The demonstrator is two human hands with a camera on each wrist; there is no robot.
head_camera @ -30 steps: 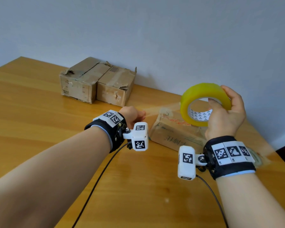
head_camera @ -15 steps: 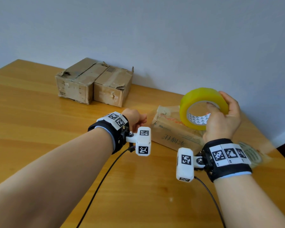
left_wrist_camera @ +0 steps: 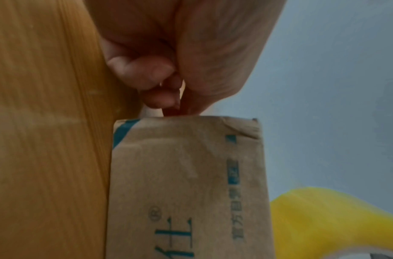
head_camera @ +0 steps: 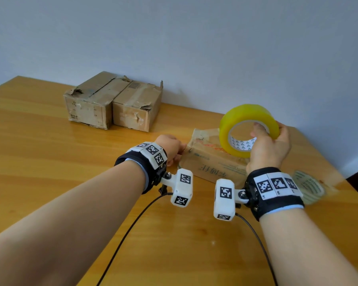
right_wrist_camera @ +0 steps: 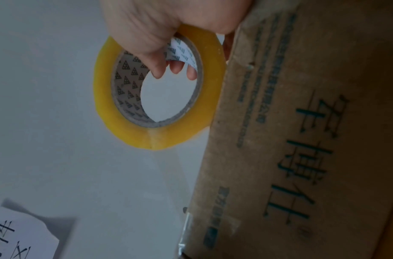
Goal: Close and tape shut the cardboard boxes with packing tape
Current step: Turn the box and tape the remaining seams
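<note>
The left hand (head_camera: 170, 146) pinches, fingers (left_wrist_camera: 155, 77) curled tight, at the near box's (head_camera: 212, 164) left end. Above that box, the right hand (head_camera: 267, 149) grips the yellow tape roll (head_camera: 247, 129), fingers hooked through its core. Two more boxes (head_camera: 114, 102) sit beyond it on the wooden desk (head_camera: 50, 162), against a pale wall.

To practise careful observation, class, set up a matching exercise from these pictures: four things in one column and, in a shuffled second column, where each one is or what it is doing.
Things:
1. tape roll
2. left hand
3. pair of worn boxes
4. printed box

Places or states:
A. stand side by side near the wall
B. held up in the right hand, above the printed box
C. lies on the table between the two hands
D. fingertips pinched at the printed box's end

Pairs: 1-B, 2-D, 3-A, 4-C
</note>
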